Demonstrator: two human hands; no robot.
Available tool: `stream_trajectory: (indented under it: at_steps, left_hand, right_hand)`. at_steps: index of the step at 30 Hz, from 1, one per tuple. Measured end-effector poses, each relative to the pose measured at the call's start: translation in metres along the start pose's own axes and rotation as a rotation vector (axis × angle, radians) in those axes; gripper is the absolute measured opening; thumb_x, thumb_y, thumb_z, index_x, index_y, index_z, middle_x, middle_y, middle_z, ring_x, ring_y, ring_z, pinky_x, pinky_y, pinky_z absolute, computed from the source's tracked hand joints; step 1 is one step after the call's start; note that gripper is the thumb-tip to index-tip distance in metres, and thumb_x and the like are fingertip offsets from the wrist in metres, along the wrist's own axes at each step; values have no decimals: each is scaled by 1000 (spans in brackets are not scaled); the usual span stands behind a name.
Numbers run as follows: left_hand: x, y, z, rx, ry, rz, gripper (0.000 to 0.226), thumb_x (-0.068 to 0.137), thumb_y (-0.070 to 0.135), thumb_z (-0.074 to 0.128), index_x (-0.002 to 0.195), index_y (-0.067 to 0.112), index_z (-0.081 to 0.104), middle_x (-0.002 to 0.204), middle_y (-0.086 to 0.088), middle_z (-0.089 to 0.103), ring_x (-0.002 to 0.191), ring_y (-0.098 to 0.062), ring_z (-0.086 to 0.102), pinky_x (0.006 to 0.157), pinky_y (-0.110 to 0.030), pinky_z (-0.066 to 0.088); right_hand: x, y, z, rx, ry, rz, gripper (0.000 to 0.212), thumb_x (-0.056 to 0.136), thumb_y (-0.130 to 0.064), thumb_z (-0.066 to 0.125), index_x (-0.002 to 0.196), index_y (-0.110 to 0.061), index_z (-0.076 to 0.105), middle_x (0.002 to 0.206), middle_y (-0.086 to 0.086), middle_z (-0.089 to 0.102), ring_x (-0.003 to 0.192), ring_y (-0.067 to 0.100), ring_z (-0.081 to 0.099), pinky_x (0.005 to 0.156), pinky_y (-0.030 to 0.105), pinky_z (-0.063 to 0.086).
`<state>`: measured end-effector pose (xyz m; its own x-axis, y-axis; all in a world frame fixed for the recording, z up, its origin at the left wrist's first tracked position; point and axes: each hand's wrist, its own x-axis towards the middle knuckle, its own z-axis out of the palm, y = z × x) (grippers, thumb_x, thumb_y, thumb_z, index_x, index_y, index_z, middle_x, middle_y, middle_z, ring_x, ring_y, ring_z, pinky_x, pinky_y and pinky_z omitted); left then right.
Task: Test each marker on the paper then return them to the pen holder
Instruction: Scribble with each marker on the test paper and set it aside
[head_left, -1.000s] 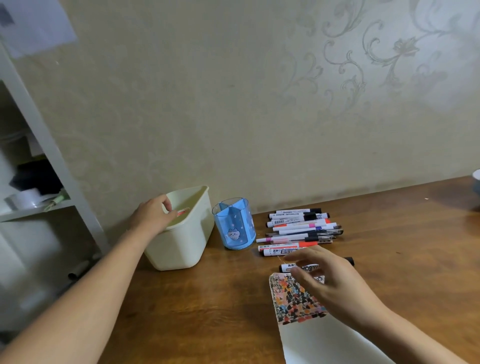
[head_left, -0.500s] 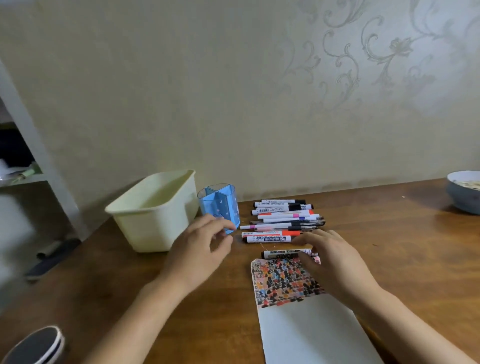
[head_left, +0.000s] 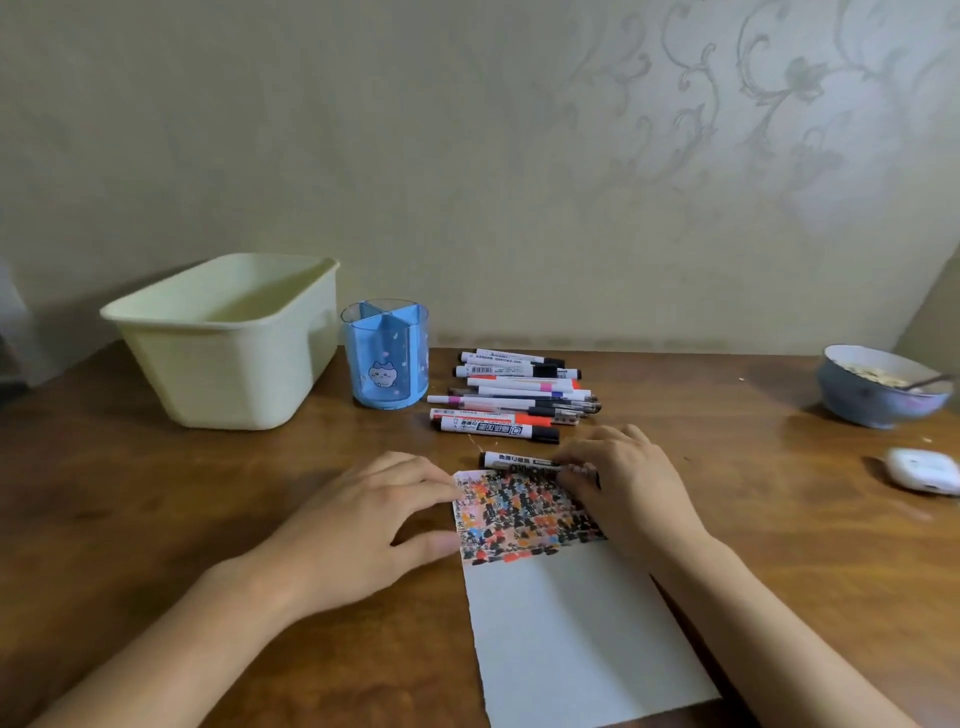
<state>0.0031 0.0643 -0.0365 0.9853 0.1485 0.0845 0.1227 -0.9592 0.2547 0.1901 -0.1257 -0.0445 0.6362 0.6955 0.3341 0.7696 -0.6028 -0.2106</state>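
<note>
A white sheet of paper (head_left: 566, 629) lies on the wooden table, its top part covered with coloured marker dabs. My left hand (head_left: 374, 519) rests flat at the paper's left edge, fingers straight. My right hand (head_left: 623, 483) curls its fingers on a black whiteboard marker (head_left: 511, 460) lying along the paper's top edge. Behind it lies a pile of several markers (head_left: 514, 397). The blue pen holder (head_left: 385, 358) with a cat picture stands to their left, with no marker showing in it.
A cream plastic bin (head_left: 228, 343) stands left of the holder. A blue bowl (head_left: 883, 387) with food and a spoon sits at the far right, with a small white case (head_left: 922, 470) in front of it. The wall runs right behind the table.
My left hand came from the cream bin across to the paper's left edge. My right hand stayed on the black marker. The view swung right.
</note>
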Motion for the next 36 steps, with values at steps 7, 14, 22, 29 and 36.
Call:
stream_trajectory:
  at_steps: [7, 14, 22, 29, 36]
  left_hand:
    - [0, -2, 1, 7, 45, 2, 58, 88, 71, 43, 139, 44, 45, 137, 32, 38, 129, 10, 28, 108, -22, 34]
    - [-2, -7, -3, 12, 179, 27, 28, 97, 52, 46, 113, 37, 64, 111, 25, 55, 111, 2, 44, 91, -26, 47]
    - [-4, 12, -3, -248, 245, 36, 49, 81, 74, 40, 117, 46, 58, 93, 24, 50, 92, 3, 52, 66, -15, 47]
    - [-8, 23, 2, -294, 342, 94, 17, 89, 50, 60, 101, 40, 55, 83, 20, 51, 86, -2, 53, 69, -12, 43]
    - [-8, 27, -2, -305, 238, 101, 24, 91, 54, 46, 102, 35, 57, 88, 17, 58, 84, -5, 57, 63, -19, 46]
  right_hand:
    - [-6, -20, -18, 724, 55, 157, 8, 96, -28, 64, 93, -21, 68, 75, -8, 68, 62, 3, 63, 55, 13, 45]
    - [-19, -45, -25, 1251, -233, 267, 25, 92, -19, 66, 111, -3, 62, 97, 15, 77, 83, 32, 76, 70, 30, 62]
    - [-24, -55, -27, 1359, -330, 241, 32, 81, -24, 70, 105, -5, 59, 101, 18, 76, 95, 32, 75, 84, 36, 62]
    - [-27, -59, -23, 1314, -320, 263, 25, 83, -40, 74, 86, -15, 71, 85, 16, 73, 81, 36, 74, 75, 42, 60]
    - [-28, -59, -27, 1285, -327, 179, 31, 95, -28, 62, 99, 0, 75, 90, 23, 76, 85, 37, 75, 81, 43, 61]
